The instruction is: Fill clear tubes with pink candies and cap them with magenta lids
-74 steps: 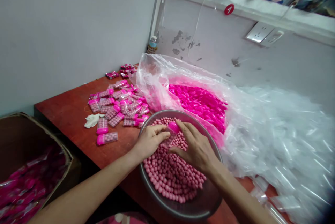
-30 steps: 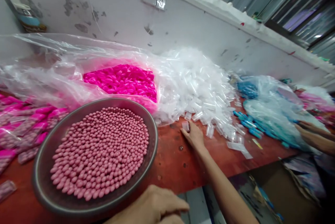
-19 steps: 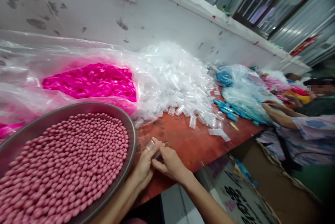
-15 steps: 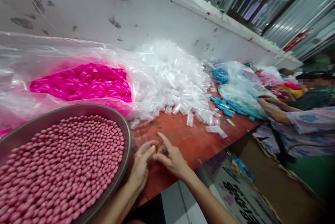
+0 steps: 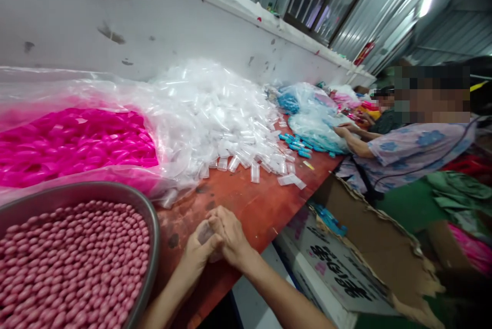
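Note:
My left hand [image 5: 198, 251] is closed over the front of the table, its thumb bent across a small clear plastic piece [image 5: 204, 232]. My right hand [image 5: 231, 235] presses against the left, fingers together and curled over the same spot; its fingertips are partly hidden. To the left of the hands stands a dark round basin [image 5: 152, 231] full of pink oval beads [image 5: 80, 262]. Just beyond the hands lies a heap of clear flat plastic pieces [image 5: 215, 108], with several loose ones along its near edge.
Behind the basin, a clear bag [image 5: 161, 152] holds bright pink plastic parts [image 5: 77, 142]. Blue pieces [image 5: 298, 144] lie farther along the red table [image 5: 246, 196]. A co-worker [image 5: 411, 144] sits at right, hands at a bluish bag [image 5: 315, 126]. An open cardboard box [image 5: 369, 226] stands below the table edge.
The view has swung to the right, showing more of the co-worker and box. My hands have come together; the right fingers, outstretched before, are now folded against the left hand.

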